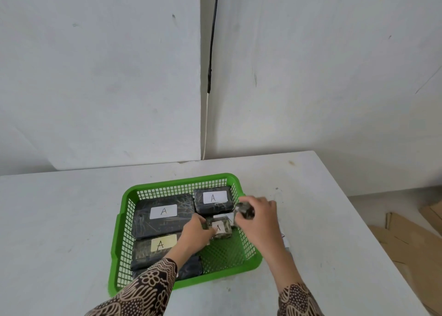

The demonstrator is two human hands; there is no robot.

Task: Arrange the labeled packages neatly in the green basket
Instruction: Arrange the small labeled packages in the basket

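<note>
A green basket (119, 222) sits on the white table. Inside lie dark wrapped packages with white "A" labels: a large one (162, 216) at the back left, a smaller one (212, 199) at the back right, and one with a yellowish label (155, 248) at the front left. My left hand (196, 232) grips a small labeled package (221, 228) over the basket's middle right. My right hand (257, 214) holds another small dark package (245, 210) above the basket's right rim.
The white table (71, 220) stands against a white wall, with a black cable (211, 52) hanging in the corner. Flattened cardboard (406, 239) lies on the floor past the table's right edge. A small object (285, 241) shows behind my right forearm.
</note>
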